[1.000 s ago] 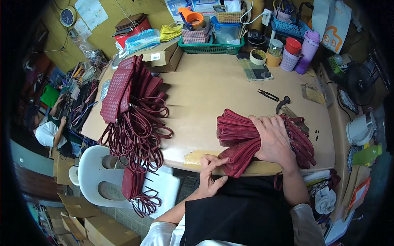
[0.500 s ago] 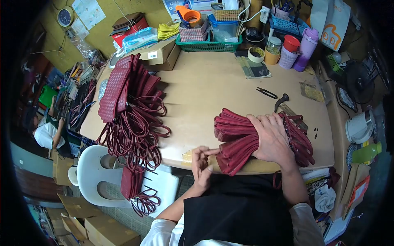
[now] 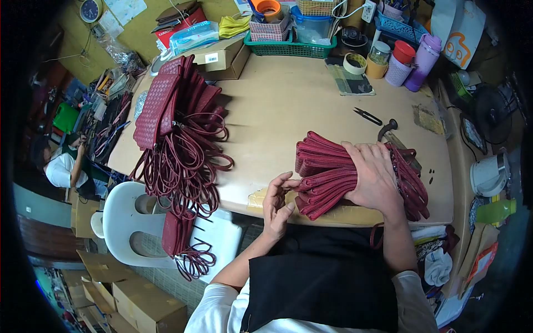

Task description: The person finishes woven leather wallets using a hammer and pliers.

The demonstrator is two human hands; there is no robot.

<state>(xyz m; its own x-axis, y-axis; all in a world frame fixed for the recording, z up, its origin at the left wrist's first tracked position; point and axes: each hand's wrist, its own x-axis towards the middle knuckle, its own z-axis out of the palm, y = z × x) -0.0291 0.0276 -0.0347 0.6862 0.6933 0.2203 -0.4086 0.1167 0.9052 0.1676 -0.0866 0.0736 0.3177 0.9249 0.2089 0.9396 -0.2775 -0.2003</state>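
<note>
A bundle of burgundy woven-textured pouches (image 3: 325, 161) sits at the front of the table, folded edges toward the left. Over its top lies my right hand (image 3: 378, 176), fingers and thumb spanning the bundle and gripping it. At the bundle's left end is my left hand (image 3: 277, 206), thumb and bent fingers apart, fingertips right by the pouch edges. Dark red straps (image 3: 410, 186) gather to the right of my right hand. Behind them, a hammer (image 3: 388, 129) is partly hidden by the bundle.
A larger pile of burgundy pouches (image 3: 161, 111) with looped straps hangs over the table's left side. More pouches (image 3: 177, 234) lie on a white chair (image 3: 125, 222). Thread snips (image 3: 367, 116) and a tape roll (image 3: 355, 63) lie farther back. Another person (image 3: 66, 166) is at far left.
My left hand has risen slightly and its fingers have spread at the pouch edges. The bundle's left end looks more upright and evenly lined up. The camera view has shifted a little.
</note>
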